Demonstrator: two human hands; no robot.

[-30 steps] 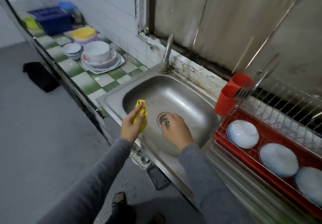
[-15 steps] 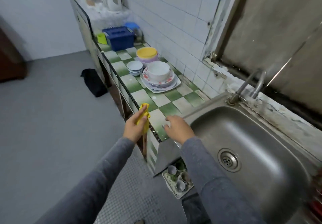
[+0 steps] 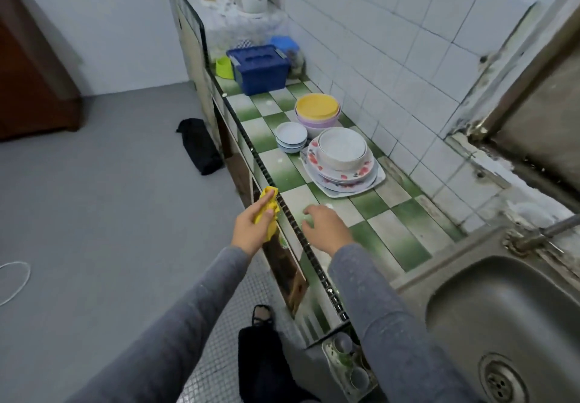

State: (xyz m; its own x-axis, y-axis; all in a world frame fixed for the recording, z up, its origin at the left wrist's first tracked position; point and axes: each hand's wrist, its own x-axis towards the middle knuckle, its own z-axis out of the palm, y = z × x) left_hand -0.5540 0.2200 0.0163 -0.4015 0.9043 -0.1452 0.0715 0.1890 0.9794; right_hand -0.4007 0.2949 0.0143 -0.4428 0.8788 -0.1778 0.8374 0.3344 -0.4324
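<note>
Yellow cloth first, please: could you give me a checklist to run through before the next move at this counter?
1. Yellow cloth gripped by the left hand: ok.
2. Cloth over the counter: not ok, it is held just off the front edge.
3. Right hand free: cannot tell, its curled fingers hide what lies beneath.
4. Counter by the hands free of dishes: ok, the stacked plates stand farther along.
5. Counter clean: not ok, white specks show near the right hand.
</note>
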